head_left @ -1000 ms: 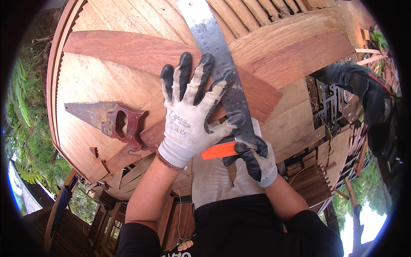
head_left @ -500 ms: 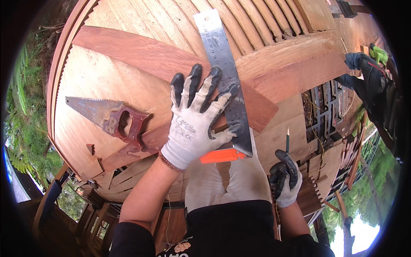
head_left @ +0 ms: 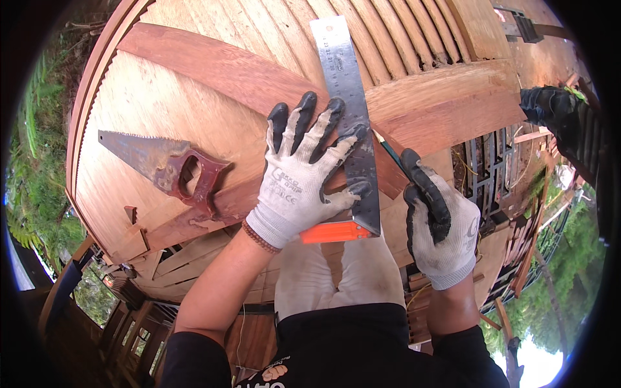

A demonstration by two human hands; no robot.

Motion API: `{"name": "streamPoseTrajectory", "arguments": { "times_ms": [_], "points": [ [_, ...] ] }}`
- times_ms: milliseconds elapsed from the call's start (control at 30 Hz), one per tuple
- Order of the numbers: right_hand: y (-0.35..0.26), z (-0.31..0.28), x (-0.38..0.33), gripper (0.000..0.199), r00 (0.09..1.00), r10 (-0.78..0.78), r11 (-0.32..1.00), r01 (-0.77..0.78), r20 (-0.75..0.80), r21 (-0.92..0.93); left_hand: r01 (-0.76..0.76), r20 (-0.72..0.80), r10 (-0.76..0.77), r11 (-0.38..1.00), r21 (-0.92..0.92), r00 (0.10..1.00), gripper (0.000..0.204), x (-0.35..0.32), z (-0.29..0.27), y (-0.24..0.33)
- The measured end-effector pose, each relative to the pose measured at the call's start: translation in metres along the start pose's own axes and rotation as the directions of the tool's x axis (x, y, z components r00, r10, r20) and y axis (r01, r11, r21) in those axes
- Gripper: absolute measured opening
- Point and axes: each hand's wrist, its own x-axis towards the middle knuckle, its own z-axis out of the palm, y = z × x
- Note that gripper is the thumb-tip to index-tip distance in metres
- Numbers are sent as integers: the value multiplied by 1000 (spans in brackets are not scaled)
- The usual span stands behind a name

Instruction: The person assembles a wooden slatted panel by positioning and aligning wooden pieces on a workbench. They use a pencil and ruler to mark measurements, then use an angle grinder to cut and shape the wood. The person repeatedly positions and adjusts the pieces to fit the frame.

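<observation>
My left hand [head_left: 294, 174], in a white glove with black fingertips, lies flat with fingers spread. It presses on a dark red plank [head_left: 220, 61] and on the steel blade of a try square [head_left: 337, 61]. The square's orange stock [head_left: 335, 232] is at the near end, and its blade crosses the plank at a slant. My gloved right hand [head_left: 446, 223] is closed round a dark green pencil [head_left: 389, 151]. The pencil's tip is at the right edge of the blade, over the plank; whether it touches the wood I cannot tell.
A handsaw [head_left: 145, 158] with a red-brown handle lies left of my left hand on the pale wooden surface [head_left: 129, 103]. Wooden slats [head_left: 381, 39] run along the far side. Small wood offcuts [head_left: 132, 239] lie at the near left. A dark metal grid [head_left: 488, 168] shows at the right.
My right hand has come up and inward with the pencil, from low on the right to the blade's edge. My left hand stays spread on the square.
</observation>
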Motion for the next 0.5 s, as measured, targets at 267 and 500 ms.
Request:
{"name": "streamPoseTrajectory", "arguments": {
  "times_ms": [267,500],
  "points": [
    [-14,-5,10,34,998,-28,988,37,63,-147,6,-1,-6,1000,-10,1000,79,-1,0,0],
    [-18,-2,10,36,987,-151,927,163,61,-338,-1,3,1,1000,-3,1000,82,-1,2,-1]
  ]
}}
